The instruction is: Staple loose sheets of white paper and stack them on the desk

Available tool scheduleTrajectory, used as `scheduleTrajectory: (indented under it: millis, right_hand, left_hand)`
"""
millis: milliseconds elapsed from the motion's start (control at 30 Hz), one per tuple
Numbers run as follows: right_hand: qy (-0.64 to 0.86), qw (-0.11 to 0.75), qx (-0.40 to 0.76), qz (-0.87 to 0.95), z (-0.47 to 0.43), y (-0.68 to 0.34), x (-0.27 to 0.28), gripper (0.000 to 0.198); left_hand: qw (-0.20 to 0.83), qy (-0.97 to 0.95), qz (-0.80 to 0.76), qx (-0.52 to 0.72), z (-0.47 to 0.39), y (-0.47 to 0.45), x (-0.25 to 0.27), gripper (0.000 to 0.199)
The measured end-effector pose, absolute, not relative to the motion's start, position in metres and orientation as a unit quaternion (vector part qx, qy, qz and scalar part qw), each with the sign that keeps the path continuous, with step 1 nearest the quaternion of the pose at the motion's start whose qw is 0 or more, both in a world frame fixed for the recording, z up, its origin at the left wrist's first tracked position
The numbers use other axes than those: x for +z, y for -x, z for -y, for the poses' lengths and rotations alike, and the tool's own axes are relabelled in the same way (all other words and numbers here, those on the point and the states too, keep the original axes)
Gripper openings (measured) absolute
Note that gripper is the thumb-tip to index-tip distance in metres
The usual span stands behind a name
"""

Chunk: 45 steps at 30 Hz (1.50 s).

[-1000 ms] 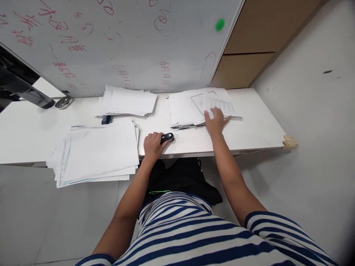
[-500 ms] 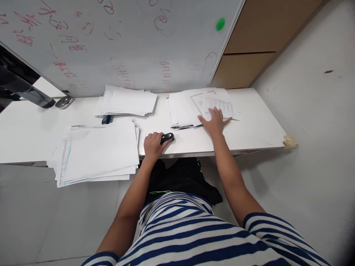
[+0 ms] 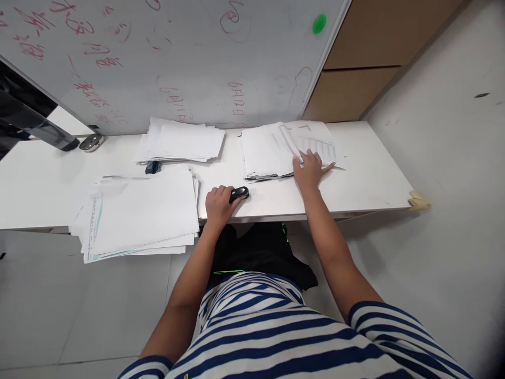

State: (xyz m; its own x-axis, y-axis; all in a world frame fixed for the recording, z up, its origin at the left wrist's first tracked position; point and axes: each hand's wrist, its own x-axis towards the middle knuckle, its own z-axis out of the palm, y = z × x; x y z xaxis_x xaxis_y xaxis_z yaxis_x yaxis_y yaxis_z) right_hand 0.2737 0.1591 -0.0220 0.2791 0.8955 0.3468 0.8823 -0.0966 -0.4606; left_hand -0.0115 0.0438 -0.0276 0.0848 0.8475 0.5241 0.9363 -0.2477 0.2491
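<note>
My left hand [image 3: 218, 207] is closed around a black stapler [image 3: 240, 194] near the front edge of the white desk. To its right, my right hand [image 3: 309, 171] rests on a spread stack of papers [image 3: 262, 150]. Its thumb is drawn in close to the index finger, with a sheet of paper [image 3: 291, 143] pinched between them and buckled upward. The other fingers lie on a sheet with printed lines, the little finger sticking out to the right. The underside of the grip is hidden.
A large paper pile [image 3: 145, 210] overhangs the desk's front edge at left. Behind it lie another stack [image 3: 185, 142] and a small dark blue object [image 3: 153, 167]. A computer mouse [image 3: 91, 142] sits farther left. A whiteboard [image 3: 197, 63] stands along the back.
My right thumb has moved in toward the fingers, and the sheet beneath has buckled into a raised fold. My left hand keeps the stapler in the same place. The view has shifted slightly.
</note>
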Motion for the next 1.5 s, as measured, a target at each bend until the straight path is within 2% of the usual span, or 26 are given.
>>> scheduleTrajectory:
  millis: [367,933,1300,1500]
  right_hand:
    - [0.73,0.309,0.024,0.609,-0.1577,-0.2738,-0.0256,0.047]
    - [0.714,0.35,0.1,0.598,-0.1579,-0.2718,-0.0211,0.046]
    - [0.734,0.313,0.023,0.602,-0.1585,-0.2695,-0.0207,0.042]
    - [0.711,0.347,0.014,0.611,-0.1599,-0.2695,-0.0224,0.042]
  left_hand:
    - [0.099,0.734,0.61,-0.283,-0.0432,0.0112,-0.0264,0.042]
    - [0.03,0.728,0.618,-0.295,-0.0427,0.0109,-0.0263,0.042]
    - [0.025,0.727,0.619,-0.297,-0.0424,0.0117,-0.0274,0.042]
    - [0.04,0.702,0.642,-0.307,-0.0437,0.012,-0.0304,0.042]
